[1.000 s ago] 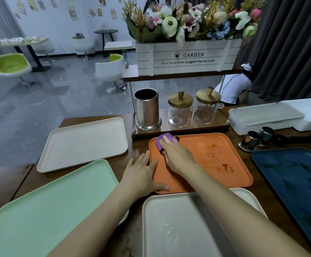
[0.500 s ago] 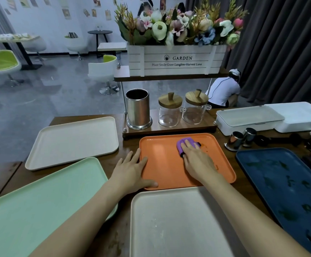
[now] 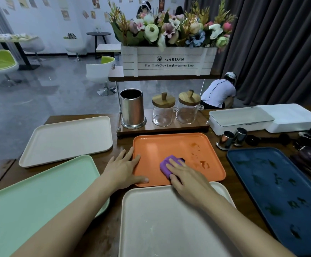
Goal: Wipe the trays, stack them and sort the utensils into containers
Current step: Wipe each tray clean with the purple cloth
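Now, purple cloth (image 3: pixel 165 164) nearer — right hand (image 3: pixel 187 178) flat atop, left hand (image 3: pixel 123 169) flat at tray (image 3: pixel 162 145).

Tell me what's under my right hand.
A purple cloth, pressed onto the orange tray by the right hand. Only the cloth's left part shows; the rest and the tray surface beneath are covered.
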`<move>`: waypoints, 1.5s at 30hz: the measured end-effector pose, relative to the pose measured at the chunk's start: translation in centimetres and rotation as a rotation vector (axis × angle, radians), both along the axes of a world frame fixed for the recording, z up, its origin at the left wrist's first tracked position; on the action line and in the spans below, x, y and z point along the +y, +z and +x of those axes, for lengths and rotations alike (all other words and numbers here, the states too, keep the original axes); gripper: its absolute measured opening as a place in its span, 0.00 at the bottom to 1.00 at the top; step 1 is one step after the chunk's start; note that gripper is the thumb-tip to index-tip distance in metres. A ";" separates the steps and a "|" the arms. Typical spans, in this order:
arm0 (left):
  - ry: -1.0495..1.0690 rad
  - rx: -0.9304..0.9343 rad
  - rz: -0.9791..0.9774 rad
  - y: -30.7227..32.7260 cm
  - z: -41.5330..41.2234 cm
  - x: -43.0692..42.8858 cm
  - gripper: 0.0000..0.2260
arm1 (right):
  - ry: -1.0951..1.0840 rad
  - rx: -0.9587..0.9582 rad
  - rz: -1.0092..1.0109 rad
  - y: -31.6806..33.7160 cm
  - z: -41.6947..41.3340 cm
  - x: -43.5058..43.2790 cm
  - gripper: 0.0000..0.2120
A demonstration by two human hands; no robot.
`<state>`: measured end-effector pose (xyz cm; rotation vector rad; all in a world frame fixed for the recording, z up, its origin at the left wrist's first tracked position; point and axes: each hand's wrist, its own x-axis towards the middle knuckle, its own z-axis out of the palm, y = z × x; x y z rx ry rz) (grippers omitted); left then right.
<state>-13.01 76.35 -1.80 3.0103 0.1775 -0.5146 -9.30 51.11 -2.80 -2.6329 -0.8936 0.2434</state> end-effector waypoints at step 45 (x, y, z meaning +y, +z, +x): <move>-0.170 0.013 -0.048 -0.8 4.3 -5.4 0.49 | -0.284 -0.101 -0.063 -0.3 12.5 0.3 0.23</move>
